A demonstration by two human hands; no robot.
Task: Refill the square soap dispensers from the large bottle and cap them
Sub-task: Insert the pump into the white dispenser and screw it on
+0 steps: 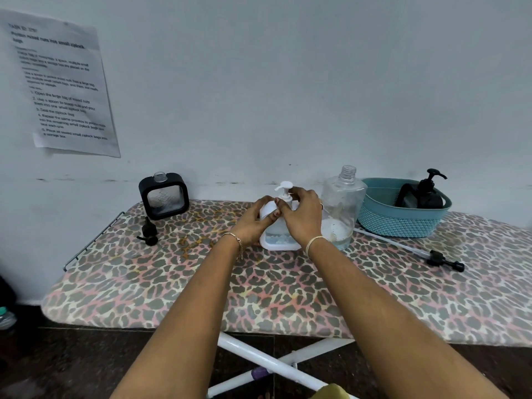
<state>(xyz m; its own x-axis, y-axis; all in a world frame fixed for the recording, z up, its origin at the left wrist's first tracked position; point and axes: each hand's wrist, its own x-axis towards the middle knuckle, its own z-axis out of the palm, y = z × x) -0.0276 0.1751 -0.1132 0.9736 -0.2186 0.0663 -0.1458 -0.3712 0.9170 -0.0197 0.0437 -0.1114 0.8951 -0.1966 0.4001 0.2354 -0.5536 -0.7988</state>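
A white square soap dispenser (277,239) stands mid-board with a white pump cap (285,188) on its neck. My left hand (253,223) grips the dispenser's body from the left. My right hand (302,216) is closed around the pump's collar. Just right of it stands the large clear bottle (342,205), uncapped, with a little liquid at the bottom. A black square dispenser (164,196) stands open-necked at the back left, its black pump cap (148,232) lying in front of it.
A teal basket (403,221) at the back right holds a capped black dispenser (426,194). The large bottle's long pump tube with black head (437,256) lies on the leopard-print ironing board (259,289). A wall runs right behind, with a printed sheet (62,87) taped on it.
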